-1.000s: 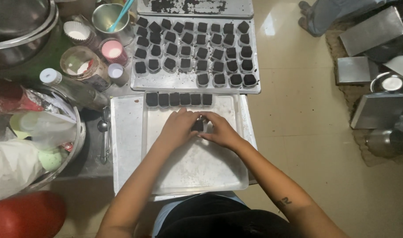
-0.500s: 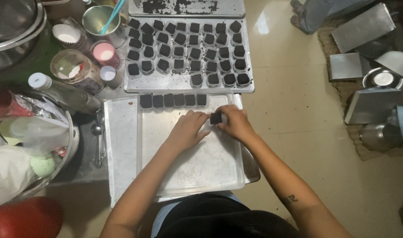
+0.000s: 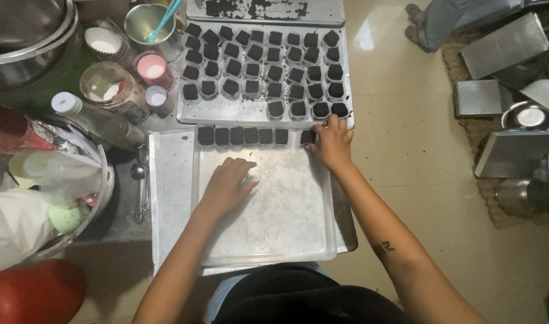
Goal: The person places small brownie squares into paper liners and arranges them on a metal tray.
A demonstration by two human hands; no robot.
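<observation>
My right hand [image 3: 331, 140] grips a dark square sweet [image 3: 307, 137] at the top right corner of the white tray [image 3: 268, 237]. It sits at the right end of a row of several dark square sweets [image 3: 243, 136] along that tray's far edge. My left hand [image 3: 228, 185] rests flat, fingers spread, on the powdery tray bottom below the row. Beyond the white tray lies a metal tray [image 3: 187, 111] filled with several rows of dark sweets in cups [image 3: 264, 71].
At the left stand a big bowl [image 3: 100, 198] with plastic bags, a bottle [image 3: 97, 120], jars, paper cup stacks [image 3: 154, 67] and a spoon [image 3: 140, 180]. Metal tins [image 3: 514, 150] lie on the tiled floor at the right. Another person's leg [image 3: 448, 18] shows at the top.
My right hand carried a dark sweet from the tray's middle up to the right end of the row. My left hand dropped back and flattened on the tray.
</observation>
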